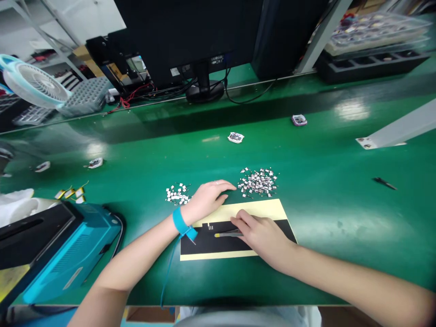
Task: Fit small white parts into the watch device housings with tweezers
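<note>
My left hand (207,196), with a blue strap (182,223) round its wrist, reaches over the upper left of a yellow sheet (262,209). Its fingers are apart and nothing shows in them. A black strip (200,243) lies along the sheet, with small pale pieces (210,226) at its upper left. Over the strip, my right hand (260,231) grips tweezers (229,234) with a yellowish end pointing left. Two piles of small white-and-black parts lie beyond the sheet: a smaller one (177,194) left of my left hand, a larger one (259,182) to its right.
A teal and black machine (75,254) stands at the left, with yellow-edged parts (70,193) behind it. Small dishes (235,137) sit farther back. A monitor stand (204,91) is at the rear. To the right are a black pen-like tool (385,183) and a metal post (405,125).
</note>
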`<act>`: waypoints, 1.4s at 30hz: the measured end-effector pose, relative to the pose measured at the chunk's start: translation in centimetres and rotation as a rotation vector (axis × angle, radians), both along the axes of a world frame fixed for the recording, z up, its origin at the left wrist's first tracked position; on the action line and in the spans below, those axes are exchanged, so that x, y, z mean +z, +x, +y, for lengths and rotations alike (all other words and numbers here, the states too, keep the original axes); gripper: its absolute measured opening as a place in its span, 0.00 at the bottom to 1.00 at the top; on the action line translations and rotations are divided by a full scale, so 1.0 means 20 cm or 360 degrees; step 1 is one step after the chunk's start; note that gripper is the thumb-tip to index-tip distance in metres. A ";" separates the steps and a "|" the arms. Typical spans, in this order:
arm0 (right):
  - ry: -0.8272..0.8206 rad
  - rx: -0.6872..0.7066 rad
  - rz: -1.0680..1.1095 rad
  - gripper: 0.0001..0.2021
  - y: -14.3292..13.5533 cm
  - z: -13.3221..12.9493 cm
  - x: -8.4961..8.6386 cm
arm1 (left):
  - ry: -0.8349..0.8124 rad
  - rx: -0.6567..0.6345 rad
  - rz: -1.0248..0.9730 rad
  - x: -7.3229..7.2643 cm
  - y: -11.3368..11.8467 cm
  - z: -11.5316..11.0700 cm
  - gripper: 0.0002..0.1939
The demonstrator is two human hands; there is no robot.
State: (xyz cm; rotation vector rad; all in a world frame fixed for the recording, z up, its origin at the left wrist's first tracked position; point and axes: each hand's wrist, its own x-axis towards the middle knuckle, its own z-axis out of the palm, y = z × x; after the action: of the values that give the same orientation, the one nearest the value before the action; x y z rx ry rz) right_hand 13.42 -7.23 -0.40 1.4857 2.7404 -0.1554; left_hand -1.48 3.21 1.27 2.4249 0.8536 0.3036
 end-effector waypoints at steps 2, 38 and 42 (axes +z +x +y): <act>0.0005 0.0007 -0.0021 0.14 0.00 0.00 0.00 | 0.0147 -0.0185 0.0016 -0.02 0.06 0.00 0.14; -0.0477 -0.0327 0.0801 0.05 0.04 0.09 -0.01 | -0.0868 0.0572 -0.1197 -0.18 0.05 -0.12 0.10; -0.0661 -0.0477 0.1217 0.04 0.10 0.16 -0.02 | -0.0967 0.0571 -0.1278 -0.18 0.04 -0.12 0.10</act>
State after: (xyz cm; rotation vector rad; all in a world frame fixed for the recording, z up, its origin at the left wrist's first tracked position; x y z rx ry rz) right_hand 15.35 -4.07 -0.75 1.9696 2.6289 -1.4692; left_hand -0.63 0.80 -2.33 1.3900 0.8244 0.9209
